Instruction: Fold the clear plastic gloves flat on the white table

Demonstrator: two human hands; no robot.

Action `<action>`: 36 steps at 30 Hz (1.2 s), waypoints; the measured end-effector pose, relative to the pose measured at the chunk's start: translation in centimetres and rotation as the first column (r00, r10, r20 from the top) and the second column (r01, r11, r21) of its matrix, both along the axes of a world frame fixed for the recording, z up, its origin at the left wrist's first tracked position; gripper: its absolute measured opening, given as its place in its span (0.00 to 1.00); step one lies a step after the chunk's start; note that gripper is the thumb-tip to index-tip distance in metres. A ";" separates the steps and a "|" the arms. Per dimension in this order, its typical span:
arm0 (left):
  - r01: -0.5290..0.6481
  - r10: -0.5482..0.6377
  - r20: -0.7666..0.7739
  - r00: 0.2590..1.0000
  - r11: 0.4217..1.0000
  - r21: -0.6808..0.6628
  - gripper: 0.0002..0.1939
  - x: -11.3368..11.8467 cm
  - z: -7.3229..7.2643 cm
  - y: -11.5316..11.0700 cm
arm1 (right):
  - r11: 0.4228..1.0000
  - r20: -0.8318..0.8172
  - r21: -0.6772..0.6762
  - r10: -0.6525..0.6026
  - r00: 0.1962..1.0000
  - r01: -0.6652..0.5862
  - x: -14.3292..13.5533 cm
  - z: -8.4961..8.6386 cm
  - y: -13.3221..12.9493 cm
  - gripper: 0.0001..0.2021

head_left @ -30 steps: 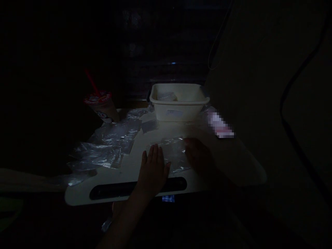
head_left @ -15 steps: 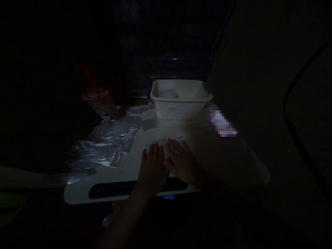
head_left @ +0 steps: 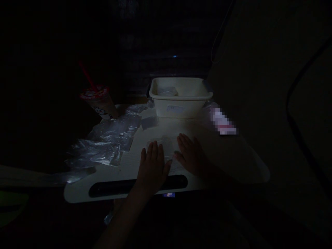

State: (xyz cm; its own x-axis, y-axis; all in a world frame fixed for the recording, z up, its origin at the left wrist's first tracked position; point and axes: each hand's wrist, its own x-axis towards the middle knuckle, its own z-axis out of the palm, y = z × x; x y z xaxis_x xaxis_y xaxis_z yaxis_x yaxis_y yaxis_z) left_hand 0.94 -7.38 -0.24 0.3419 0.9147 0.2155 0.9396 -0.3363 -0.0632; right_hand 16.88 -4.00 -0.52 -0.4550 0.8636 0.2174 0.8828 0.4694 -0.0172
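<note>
The white table (head_left: 132,165) is fitted with a pale bin (head_left: 192,108) at its far side. Beyond the fingertips of neither hand is the clear plastic sheet (head_left: 168,148) wholly placed: it is set between them, overlapped by the left hand (head_left: 151,169), the nearer. The right hand (head_left: 192,156) is angled inward at its right edge; contact cannot be confirmed. Both hands are spread flat, nothing gripped. The sheet's long axis is obscured.
</note>
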 end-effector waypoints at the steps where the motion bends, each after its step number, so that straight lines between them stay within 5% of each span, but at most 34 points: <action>1: 0.002 -0.002 0.008 1.000 1.000 0.003 0.28 0.0 0.0 0.0 | 1.000 0.003 0.005 -0.001 1.000 0.001 0.0 0.0 0.0 0.28; 10: -0.037 0.039 0.027 0.999 0.996 -0.083 0.24 -1.4 1.0 1.2 | 1.000 0.010 -0.016 -0.012 1.000 0.012 -0.1 0.3 -0.2 0.27; 36: -0.040 0.038 -0.054 0.998 0.999 -0.029 0.25 -1.9 0.3 1.2 | 0.999 0.006 -0.029 -0.014 1.000 0.014 -0.1 0.3 -0.2 0.27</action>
